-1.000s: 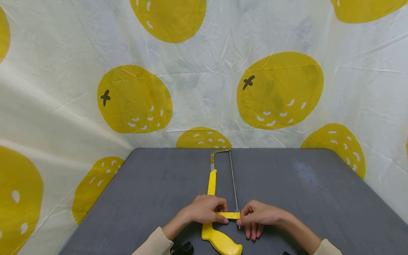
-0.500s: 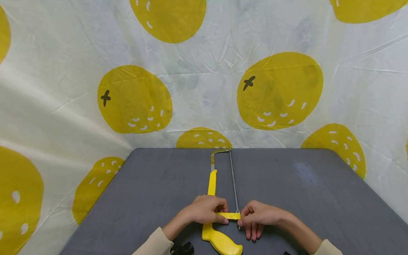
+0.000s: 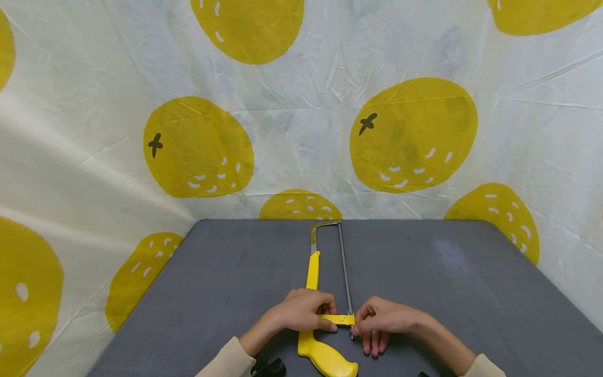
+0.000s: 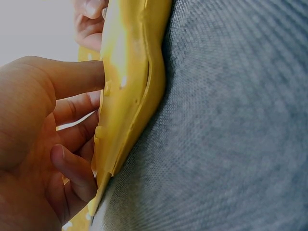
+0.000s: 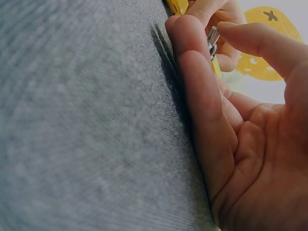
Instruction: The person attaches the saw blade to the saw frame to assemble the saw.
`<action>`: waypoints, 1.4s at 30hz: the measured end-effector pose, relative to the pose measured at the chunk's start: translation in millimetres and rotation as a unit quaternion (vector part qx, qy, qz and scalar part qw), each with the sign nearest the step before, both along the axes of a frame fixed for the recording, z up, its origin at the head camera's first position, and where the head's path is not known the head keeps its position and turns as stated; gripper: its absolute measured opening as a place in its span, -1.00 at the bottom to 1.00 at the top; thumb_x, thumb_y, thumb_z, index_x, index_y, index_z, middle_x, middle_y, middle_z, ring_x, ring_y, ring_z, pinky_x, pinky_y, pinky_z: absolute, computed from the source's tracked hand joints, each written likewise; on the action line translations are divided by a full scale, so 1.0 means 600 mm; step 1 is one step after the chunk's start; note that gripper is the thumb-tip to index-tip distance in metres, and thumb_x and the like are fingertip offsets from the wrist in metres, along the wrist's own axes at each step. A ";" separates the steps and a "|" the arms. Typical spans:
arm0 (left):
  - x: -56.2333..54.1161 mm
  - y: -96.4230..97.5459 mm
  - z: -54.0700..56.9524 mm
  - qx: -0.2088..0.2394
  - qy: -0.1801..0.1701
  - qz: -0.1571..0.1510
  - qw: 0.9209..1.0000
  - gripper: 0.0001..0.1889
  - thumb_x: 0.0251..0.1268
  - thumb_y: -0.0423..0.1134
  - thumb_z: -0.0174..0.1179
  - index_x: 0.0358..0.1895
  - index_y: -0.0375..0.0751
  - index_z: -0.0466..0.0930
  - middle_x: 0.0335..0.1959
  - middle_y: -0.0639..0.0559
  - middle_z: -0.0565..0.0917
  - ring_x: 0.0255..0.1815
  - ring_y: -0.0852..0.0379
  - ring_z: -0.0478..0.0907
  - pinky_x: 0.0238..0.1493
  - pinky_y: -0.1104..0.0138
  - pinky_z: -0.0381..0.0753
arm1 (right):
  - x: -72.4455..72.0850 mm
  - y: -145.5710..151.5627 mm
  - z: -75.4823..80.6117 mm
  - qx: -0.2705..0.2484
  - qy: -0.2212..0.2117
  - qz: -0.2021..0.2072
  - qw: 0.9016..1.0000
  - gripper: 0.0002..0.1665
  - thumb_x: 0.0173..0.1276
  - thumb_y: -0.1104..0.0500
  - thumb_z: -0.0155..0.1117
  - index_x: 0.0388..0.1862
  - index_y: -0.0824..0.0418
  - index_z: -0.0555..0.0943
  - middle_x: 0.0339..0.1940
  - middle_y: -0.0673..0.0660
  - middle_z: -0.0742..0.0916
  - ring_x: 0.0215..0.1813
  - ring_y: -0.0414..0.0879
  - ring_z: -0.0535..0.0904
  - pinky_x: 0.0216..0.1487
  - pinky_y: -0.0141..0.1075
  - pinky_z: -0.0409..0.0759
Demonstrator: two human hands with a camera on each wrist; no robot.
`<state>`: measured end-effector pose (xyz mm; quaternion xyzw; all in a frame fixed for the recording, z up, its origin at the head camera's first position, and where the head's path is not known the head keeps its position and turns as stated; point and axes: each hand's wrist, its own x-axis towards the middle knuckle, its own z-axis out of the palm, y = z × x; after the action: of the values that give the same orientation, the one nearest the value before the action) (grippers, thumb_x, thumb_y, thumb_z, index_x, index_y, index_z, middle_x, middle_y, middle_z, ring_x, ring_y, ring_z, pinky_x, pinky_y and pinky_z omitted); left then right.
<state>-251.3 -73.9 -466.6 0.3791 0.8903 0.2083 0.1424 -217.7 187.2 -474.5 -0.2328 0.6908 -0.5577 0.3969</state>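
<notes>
A yellow hacksaw (image 3: pixel 327 358) lies flat on the dark grey table, its handle toward me and its thin metal blade (image 3: pixel 344 267) along the right side. My left hand (image 3: pixel 303 310) grips the frame just above the handle, thumb and fingers around the short yellow crosspiece (image 3: pixel 339 319). In the left wrist view, the thumb presses the yellow handle part (image 4: pixel 132 62). My right hand (image 3: pixel 388 317) is at the blade's near end, pinching a small metal wing nut (image 5: pixel 212 38) between thumb and index finger. The other fingers rest low against the table, and they partly hide the nut.
The grey table (image 3: pixel 226 283) spreads to both sides of the saw. Behind it hangs a white cloth (image 3: pixel 301 152) printed with yellow fruit. A black object (image 3: pixel 269 367) sits by the left sleeve at the bottom edge.
The small metal nut under the right fingertips has turned and shows a wider side than before. Both hands and the hacksaw stay in nearly the same place.
</notes>
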 end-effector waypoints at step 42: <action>0.006 0.002 0.004 -0.010 0.005 0.013 1.000 -0.82 0.27 0.11 0.42 -0.27 0.25 0.61 -0.49 0.39 0.55 -0.54 0.38 0.43 -0.41 0.43 0.34 | 0.000 0.004 -0.006 -0.016 0.005 0.013 1.000 -0.61 0.42 0.28 0.21 -0.07 0.69 0.52 -0.50 0.01 0.79 -0.53 -0.32 0.72 -0.52 -0.43 0.65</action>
<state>-247.9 -72.8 -464.2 0.3672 0.8978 0.1995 0.1391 -217.8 189.5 -478.3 -0.2508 0.6805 -0.5623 0.3973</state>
